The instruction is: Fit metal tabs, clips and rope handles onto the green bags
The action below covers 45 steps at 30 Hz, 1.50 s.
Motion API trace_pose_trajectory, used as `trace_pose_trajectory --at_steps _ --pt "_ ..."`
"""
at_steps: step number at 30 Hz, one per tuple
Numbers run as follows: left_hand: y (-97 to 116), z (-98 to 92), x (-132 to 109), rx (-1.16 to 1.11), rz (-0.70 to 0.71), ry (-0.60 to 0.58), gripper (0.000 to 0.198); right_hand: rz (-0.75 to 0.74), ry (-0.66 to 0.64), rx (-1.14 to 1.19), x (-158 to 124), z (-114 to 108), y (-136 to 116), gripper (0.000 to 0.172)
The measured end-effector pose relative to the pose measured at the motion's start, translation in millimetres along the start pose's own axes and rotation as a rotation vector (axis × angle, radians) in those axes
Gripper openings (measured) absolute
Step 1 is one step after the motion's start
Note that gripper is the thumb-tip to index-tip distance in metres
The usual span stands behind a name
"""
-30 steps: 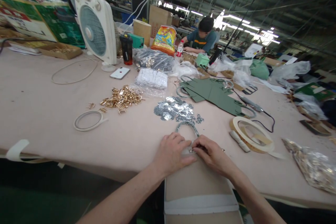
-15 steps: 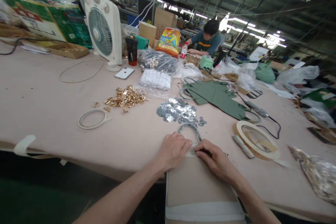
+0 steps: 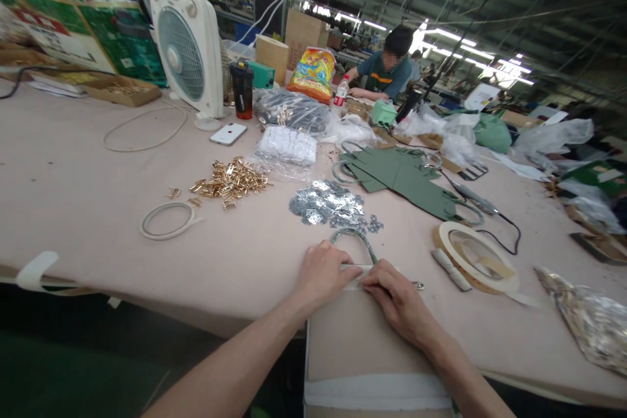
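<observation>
Resting unclenched on the upper end of a beige panel (image 3: 365, 346), the left hand (image 3: 317, 271) has its thumb stretched out; the right hand (image 3: 399, 297) draws thumb and fingertips together beside it, though I can't tell what they grip. The panel overhangs the table's (image 3: 235, 274) near edge, its looped handle (image 3: 367, 243) toward metal plates (image 3: 326, 202).

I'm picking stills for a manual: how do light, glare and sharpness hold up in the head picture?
Head view, top: white strip lights blow out against dark roof; head view, centre: the bare right hand is fairly sharp, the pile of flat silvery metal plates glints; head view, right: the shiny plastic bag looks soft and stretched, perhaps lens distortion; head view, bottom left: shadow swallows detail.
</observation>
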<state>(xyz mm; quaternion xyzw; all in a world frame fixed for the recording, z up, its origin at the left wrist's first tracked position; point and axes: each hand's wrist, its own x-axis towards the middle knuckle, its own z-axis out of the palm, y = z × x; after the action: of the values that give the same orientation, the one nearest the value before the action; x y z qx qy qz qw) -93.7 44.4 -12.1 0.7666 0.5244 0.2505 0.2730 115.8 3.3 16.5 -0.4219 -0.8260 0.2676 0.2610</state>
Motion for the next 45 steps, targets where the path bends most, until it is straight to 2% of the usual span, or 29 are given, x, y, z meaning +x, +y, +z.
trace_pose_trajectory --at_steps 10,15,17,22,30,33,38,45 --pt "4 -5.9 -3 -0.038 -0.036 -0.017 0.021 -0.132 -0.015 -0.338 -17 8 -3 0.028" --pt "3 -7.4 -3 -0.051 -0.025 -0.023 0.021 -0.14 0.019 -0.451 -28 15 -7 0.035" --pt "2 -6.9 -4 -0.06 -0.021 -0.017 0.021 -0.103 0.037 -0.4 -27 15 -10 0.035" --pt "0 -4.7 -6 -0.089 0.028 0.013 0.02 0.103 0.039 -0.154 -9 5 -18 0.021" --pt "0 -2.7 -6 -0.074 0.019 0.028 0.02 0.305 -0.038 -0.023 9 -3 -12 0.015" --pt "2 -4.0 -7 -0.081 0.016 0.033 0.021 0.342 -0.03 -0.011 11 -1 -11 0.015" --pt "2 -5.3 -8 -0.089 0.01 0.029 0.021 0.323 0.0 -0.018 12 0 -12 0.017" --pt "3 -4.5 -8 -0.075 0.008 0.039 0.021 0.41 -0.108 0.096 23 -12 -5 0.014"
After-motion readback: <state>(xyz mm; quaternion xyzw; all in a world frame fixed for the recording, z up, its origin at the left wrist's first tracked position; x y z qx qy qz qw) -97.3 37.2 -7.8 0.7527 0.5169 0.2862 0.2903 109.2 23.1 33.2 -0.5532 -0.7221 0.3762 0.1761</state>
